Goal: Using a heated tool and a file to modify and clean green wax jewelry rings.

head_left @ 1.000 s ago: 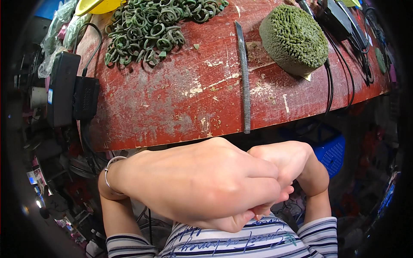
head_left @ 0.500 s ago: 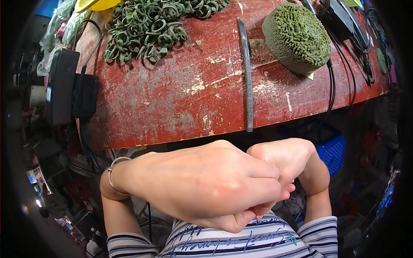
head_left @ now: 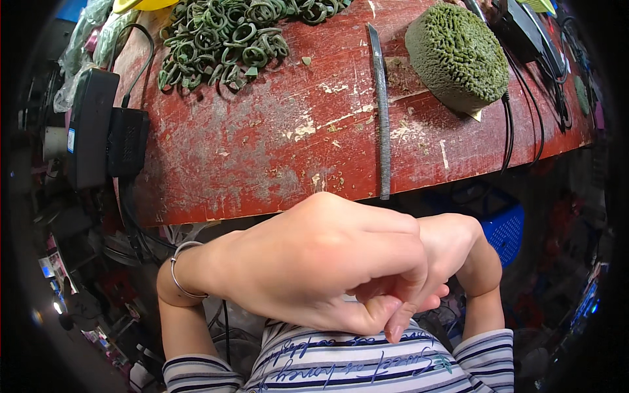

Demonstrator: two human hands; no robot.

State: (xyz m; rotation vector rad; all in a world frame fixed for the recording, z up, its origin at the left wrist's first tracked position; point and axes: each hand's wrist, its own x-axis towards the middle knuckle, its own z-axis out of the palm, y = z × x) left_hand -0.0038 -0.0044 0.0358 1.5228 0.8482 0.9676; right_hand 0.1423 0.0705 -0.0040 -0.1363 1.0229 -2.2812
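Note:
My left hand (head_left: 314, 265), with a thin silver bangle at the wrist, curls over my right hand (head_left: 445, 252) below the table's front edge, against my striped shirt. Both hands' fingers are bent and pressed together; whatever they grip, if anything, is hidden. Beyond them on the worn red tabletop (head_left: 249, 157) lies a long grey metal file (head_left: 383, 144). A heap of small dull green rings (head_left: 232, 49) is at the back left, and a round, rough green block (head_left: 455, 59) is at the right.
Black power adapters (head_left: 92, 131) with cables hang at the table's left end; another black device (head_left: 524, 36) and cords are at the right. A yellow container (head_left: 137, 6) and plastic bags (head_left: 92, 39) are at the far left corner. A blue perforated basket (head_left: 501, 236) is under the table.
My left hand has risen slightly and rolled, with its thumb and finger tips now showing beneath the knuckles. My right hand is nearly where it was.

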